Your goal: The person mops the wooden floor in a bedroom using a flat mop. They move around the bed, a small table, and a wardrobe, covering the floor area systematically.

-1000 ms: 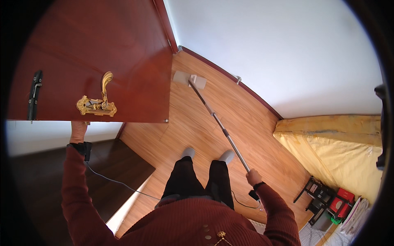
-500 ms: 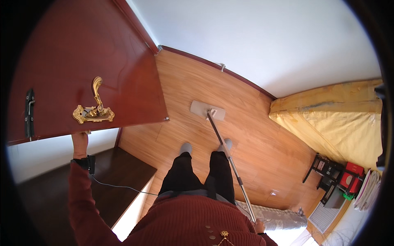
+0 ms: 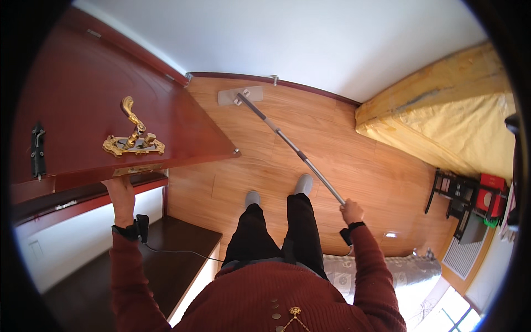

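My right hand point(image 3: 352, 211) is wrapped round the upper end of a flat mop's pole point(image 3: 317, 170). The pole slants away to the far left. At its far end the pale rectangular mop head point(image 3: 225, 97) lies flat on the wood floor, near the baseboard. On the left my left hand point(image 3: 120, 195) is up against the edge of a dark red door point(image 3: 182, 130). Its fingers are hidden behind the door. Just above that hand, the door carries a gold lever handle point(image 3: 133, 130) and a black bolt point(image 3: 37, 149).
A dark brown low cabinet top point(image 3: 182, 238) is at lower left. At right stands a bulky thing under a yellow cover point(image 3: 442, 110), with a black stool point(image 3: 453, 191) and red box point(image 3: 491, 193) nearby. A small metal doorstop point(image 3: 275, 79) sticks out from the baseboard.
The mop head has slid forward and left toward the baseboard. My right hand has come forward with the pole. The door has swung more open, with my left hand still at its edge.
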The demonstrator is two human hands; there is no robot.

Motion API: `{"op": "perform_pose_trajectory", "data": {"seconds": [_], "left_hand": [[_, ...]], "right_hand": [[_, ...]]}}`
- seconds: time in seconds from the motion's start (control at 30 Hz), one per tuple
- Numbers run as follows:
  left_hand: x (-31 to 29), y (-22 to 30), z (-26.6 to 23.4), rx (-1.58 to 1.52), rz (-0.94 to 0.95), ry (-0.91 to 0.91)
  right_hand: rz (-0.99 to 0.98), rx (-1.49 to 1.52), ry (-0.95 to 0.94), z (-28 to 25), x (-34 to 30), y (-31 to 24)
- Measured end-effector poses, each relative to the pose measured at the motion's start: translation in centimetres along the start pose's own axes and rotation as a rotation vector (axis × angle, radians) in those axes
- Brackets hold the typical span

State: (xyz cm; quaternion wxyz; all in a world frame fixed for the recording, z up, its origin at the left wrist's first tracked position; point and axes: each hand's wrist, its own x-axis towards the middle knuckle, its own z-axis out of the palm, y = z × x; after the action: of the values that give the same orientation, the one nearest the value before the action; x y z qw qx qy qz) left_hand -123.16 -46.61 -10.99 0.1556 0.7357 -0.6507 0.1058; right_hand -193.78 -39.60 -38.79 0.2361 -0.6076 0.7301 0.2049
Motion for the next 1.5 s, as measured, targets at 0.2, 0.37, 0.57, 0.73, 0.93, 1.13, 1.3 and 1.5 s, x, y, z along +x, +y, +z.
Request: {"op": "perform_pose_trajectory", "data": {"seconds": [0.2,0.37,0.57,0.73,0.93,1.13,1.3,1.5], "left_hand": [[2.1,5.0,-1.6,0.145,0.206,0.043],[3.5,8.8,-2.3,0.049,0.139,0.034],[12.4,16.3,2.1,0.232,0.204,0.127],[20.4,22.1,5.2,0.25,0.159,0.127],[27.4,26.5,7.6,0.178,0.106,0.032],[30.1,28.3,9.4,0.083,0.138,0.046],[31.6,28.1,10.9,-0.079,0.241,0.059],[27.5,28.9,5.7,-0.52,0.453,-0.03]], "right_hand": [[0.199,-0.09,-0.086,0.4,-12.0,16.3],[0.456,0.03,-0.228,6.3,-32.8,24.4],[0.655,0.309,-0.306,8.9,-42.5,19.7],[0.602,0.379,-0.259,7.1,-37.2,17.6],[0.545,0.412,-0.22,6.2,-28.2,14.4],[0.633,0.302,-0.133,3.0,-27.1,7.9],[0.629,-0.038,0.147,-5.4,-25.1,4.2],[0.364,-0.346,0.516,-20.5,-17.6,-5.2]]}}
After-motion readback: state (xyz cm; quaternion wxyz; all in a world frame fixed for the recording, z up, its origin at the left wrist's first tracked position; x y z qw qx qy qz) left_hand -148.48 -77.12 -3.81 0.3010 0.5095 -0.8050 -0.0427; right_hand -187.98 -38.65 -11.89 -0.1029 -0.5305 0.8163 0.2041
